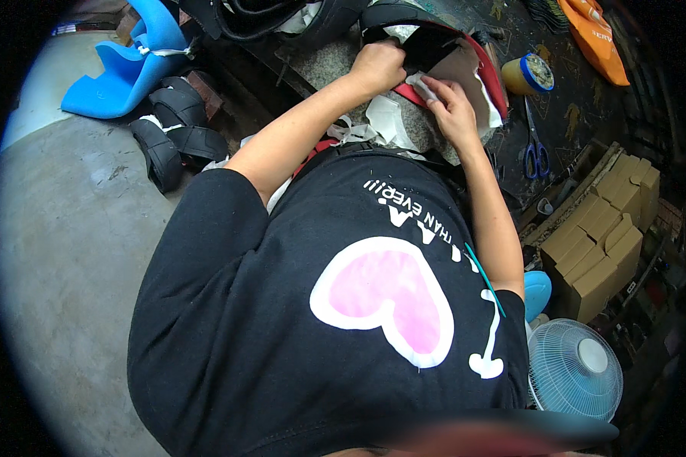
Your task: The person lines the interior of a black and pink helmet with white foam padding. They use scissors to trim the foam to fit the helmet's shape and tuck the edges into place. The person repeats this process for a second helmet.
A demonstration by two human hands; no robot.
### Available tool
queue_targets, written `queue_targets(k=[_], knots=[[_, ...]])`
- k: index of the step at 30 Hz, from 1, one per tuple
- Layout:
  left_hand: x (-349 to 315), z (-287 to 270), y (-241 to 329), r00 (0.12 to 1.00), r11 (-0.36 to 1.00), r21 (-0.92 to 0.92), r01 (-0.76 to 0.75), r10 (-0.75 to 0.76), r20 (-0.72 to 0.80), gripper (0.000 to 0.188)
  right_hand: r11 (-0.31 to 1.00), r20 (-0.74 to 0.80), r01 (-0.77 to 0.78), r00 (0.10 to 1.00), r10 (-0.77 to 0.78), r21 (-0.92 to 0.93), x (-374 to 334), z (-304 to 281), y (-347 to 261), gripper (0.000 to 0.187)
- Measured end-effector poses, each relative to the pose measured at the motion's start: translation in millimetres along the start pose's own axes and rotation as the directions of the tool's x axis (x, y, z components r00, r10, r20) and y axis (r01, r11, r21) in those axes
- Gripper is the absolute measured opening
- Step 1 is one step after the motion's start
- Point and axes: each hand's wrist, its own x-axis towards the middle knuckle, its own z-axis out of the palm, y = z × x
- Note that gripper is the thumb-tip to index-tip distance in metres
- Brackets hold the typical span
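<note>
My left hand (381,67) is closed in a fist at the near edge of a curved black piece with a red rim and a greyish-beige lining (459,67). What sits inside its fingers is hidden. Close by on the right, my right hand (453,113) pinches a small white strip (421,86) between thumb and fingers, against the red edge. White scraps (387,120) lie just below both hands, on a speckled grey surface (331,65).
Blue-handled scissors (536,152) and a yellow jar (527,75) are on the dark worktop at right, with an orange bag (593,38) beyond. Black strapped footwear (177,133) and blue foam (122,76) lie left. Cardboard boxes (594,236) and a fan (575,369) stand lower right.
</note>
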Motion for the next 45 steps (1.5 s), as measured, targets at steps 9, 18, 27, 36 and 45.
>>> queue_targets(k=[9,18,27,36,45], knots=[[5.8,-3.0,-16.6,0.989,0.991,-0.136,-0.017,0.037,0.147,0.019,0.92,0.177,-0.022,0.979,0.099,-0.392,-2.0,20.3,-2.4,0.045],[10.6,-9.2,-20.6,0.969,0.984,-0.175,-0.042,0.083,0.235,0.02,0.961,0.092,-0.126,0.984,0.153,-0.246,3.6,17.3,-8.6,0.04],[7.4,-6.6,-14.5,0.979,0.985,-0.162,-0.063,0.093,0.18,0.018,0.884,0.181,0.091,0.983,-0.008,-0.459,3.7,22.6,-16.2,0.043],[8.8,-3.0,-18.3,0.973,0.987,-0.16,-0.034,0.069,0.222,0.021,0.867,0.174,0.001,0.98,0.098,-0.498,8.5,24.4,-19.7,0.05],[10.1,-2.0,-14.6,0.955,0.992,-0.116,0.039,-0.003,0.297,0.026,0.911,0.25,0.175,0.965,-0.082,-0.374,1.2,2.4,-13.6,0.04]])
